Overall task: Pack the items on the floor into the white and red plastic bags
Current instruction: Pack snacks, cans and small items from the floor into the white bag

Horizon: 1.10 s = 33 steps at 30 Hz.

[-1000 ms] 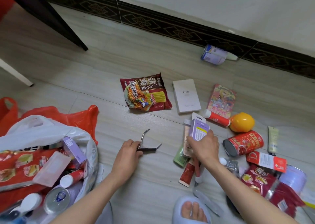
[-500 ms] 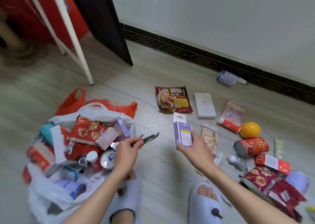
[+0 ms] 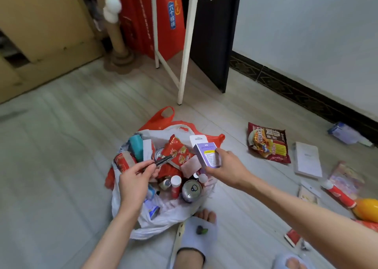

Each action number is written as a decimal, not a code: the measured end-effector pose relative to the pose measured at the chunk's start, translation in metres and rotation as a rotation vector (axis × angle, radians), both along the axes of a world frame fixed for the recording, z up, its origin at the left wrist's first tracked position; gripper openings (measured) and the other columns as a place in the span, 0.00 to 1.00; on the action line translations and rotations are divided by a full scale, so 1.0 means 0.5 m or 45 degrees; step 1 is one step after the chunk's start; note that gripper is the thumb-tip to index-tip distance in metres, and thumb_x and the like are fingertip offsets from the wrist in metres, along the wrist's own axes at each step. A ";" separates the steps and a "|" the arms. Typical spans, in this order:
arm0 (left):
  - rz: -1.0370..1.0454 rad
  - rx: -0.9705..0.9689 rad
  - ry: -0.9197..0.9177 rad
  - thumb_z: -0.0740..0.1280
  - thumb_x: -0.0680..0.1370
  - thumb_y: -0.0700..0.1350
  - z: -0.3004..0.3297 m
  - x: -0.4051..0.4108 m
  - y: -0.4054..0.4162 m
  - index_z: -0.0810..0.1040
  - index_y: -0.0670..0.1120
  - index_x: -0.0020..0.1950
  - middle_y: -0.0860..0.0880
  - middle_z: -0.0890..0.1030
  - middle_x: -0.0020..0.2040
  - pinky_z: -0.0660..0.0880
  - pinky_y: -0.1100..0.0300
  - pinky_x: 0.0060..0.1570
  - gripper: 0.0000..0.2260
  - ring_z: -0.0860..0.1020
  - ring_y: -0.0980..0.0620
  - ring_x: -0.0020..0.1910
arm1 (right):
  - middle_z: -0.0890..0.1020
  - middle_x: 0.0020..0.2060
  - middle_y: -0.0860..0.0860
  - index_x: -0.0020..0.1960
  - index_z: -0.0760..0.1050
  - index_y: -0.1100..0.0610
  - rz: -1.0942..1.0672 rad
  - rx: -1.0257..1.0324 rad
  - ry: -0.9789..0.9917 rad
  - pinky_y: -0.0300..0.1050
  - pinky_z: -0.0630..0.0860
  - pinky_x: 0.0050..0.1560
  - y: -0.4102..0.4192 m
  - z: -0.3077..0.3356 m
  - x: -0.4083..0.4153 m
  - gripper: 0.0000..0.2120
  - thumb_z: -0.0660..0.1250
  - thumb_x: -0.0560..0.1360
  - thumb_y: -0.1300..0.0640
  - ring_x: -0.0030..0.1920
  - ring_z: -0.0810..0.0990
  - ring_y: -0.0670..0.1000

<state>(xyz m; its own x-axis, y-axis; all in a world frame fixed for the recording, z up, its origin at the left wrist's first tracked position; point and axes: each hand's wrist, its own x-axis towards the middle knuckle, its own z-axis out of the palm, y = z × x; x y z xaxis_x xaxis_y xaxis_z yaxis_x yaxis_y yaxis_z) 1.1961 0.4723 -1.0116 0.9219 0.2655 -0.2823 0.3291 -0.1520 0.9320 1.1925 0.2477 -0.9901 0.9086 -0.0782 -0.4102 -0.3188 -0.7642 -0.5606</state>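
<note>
the left hand (image 3: 134, 183) hovered over the open white plastic bag (image 3: 163, 217), its fingers pinched around a small dark metal tool (image 3: 163, 160) whose tip pointed toward the bag's middle. the right hand (image 3: 227, 169) held a purple box (image 3: 207, 155) with a white hang tab upright above the bag's right side, thumb under it and fingers wrapped round its edge. the white bag sat on the floor (image 3: 61, 166) inside a red plastic bag (image 3: 161, 119), whose handle showed behind it. the white bag was crowded with a red snack packet (image 3: 178, 150), a teal container (image 3: 136, 147), a drink can (image 3: 191, 190) and small bottles. well to the right, on the floor, lay a noodle packet (image 3: 268, 143), a white box (image 3: 307, 159), a red tube (image 3: 337, 194) and an orange fruit-shaped object (image 3: 367, 209). a slippered foot (image 3: 198, 234) rested just below the bag.
</note>
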 end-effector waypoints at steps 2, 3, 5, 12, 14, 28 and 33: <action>0.164 0.015 -0.041 0.68 0.73 0.34 -0.013 0.014 0.026 0.80 0.40 0.48 0.54 0.82 0.31 0.76 0.73 0.37 0.06 0.80 0.63 0.31 | 0.77 0.51 0.55 0.60 0.70 0.57 -0.068 0.078 0.004 0.36 0.68 0.35 0.029 -0.019 0.026 0.21 0.68 0.70 0.50 0.44 0.74 0.50; 0.241 0.037 -0.049 0.68 0.73 0.34 -0.022 0.017 0.034 0.80 0.41 0.48 0.52 0.82 0.33 0.76 0.72 0.38 0.07 0.80 0.63 0.32 | 0.77 0.48 0.53 0.57 0.70 0.56 -0.131 0.139 0.015 0.33 0.67 0.31 0.039 -0.030 0.030 0.18 0.68 0.71 0.51 0.41 0.73 0.49; 0.362 0.111 -0.010 0.70 0.72 0.37 -0.054 0.016 0.053 0.80 0.46 0.47 0.46 0.83 0.40 0.78 0.61 0.48 0.07 0.82 0.55 0.39 | 0.78 0.46 0.51 0.53 0.70 0.54 -0.301 0.283 0.053 0.31 0.69 0.33 0.065 -0.049 0.029 0.13 0.67 0.72 0.52 0.41 0.75 0.49; 0.153 0.318 0.211 0.66 0.73 0.32 -0.148 -0.057 0.045 0.79 0.38 0.51 0.43 0.81 0.47 0.70 0.65 0.42 0.07 0.79 0.47 0.45 | 0.77 0.57 0.55 0.63 0.69 0.58 -0.219 0.268 0.014 0.42 0.69 0.51 0.124 -0.107 0.007 0.20 0.66 0.74 0.52 0.56 0.75 0.54; -0.051 0.363 0.302 0.64 0.74 0.33 -0.163 -0.063 0.037 0.77 0.36 0.57 0.41 0.80 0.53 0.69 0.67 0.43 0.11 0.78 0.49 0.47 | 0.74 0.64 0.55 0.68 0.66 0.59 -0.043 0.162 0.084 0.43 0.66 0.59 0.122 -0.116 0.001 0.23 0.64 0.76 0.51 0.64 0.71 0.55; -1.087 0.883 -0.280 0.57 0.77 0.53 -0.078 -0.045 -0.045 0.68 0.45 0.70 0.46 0.67 0.70 0.62 0.57 0.68 0.23 0.65 0.49 0.70 | 0.64 0.72 0.54 0.74 0.56 0.55 0.332 -0.220 0.015 0.42 0.61 0.66 -0.069 -0.037 -0.031 0.27 0.59 0.78 0.50 0.70 0.64 0.54; -1.343 1.073 -0.596 0.56 0.74 0.51 -0.069 -0.025 -0.178 0.69 0.47 0.66 0.44 0.76 0.63 0.73 0.44 0.58 0.21 0.72 0.42 0.65 | 0.62 0.73 0.51 0.74 0.56 0.55 -0.041 -0.266 -0.100 0.48 0.62 0.69 -0.228 -0.017 -0.098 0.27 0.58 0.78 0.47 0.71 0.63 0.51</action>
<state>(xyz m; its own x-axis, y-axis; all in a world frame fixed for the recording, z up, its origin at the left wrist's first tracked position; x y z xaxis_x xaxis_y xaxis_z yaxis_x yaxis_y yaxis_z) 1.1838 0.3834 -1.0460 0.7528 -0.6582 -0.0078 -0.5914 -0.6814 0.4312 1.1433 0.1339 -0.9985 0.9329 -0.1832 -0.3100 -0.3063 -0.8565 -0.4155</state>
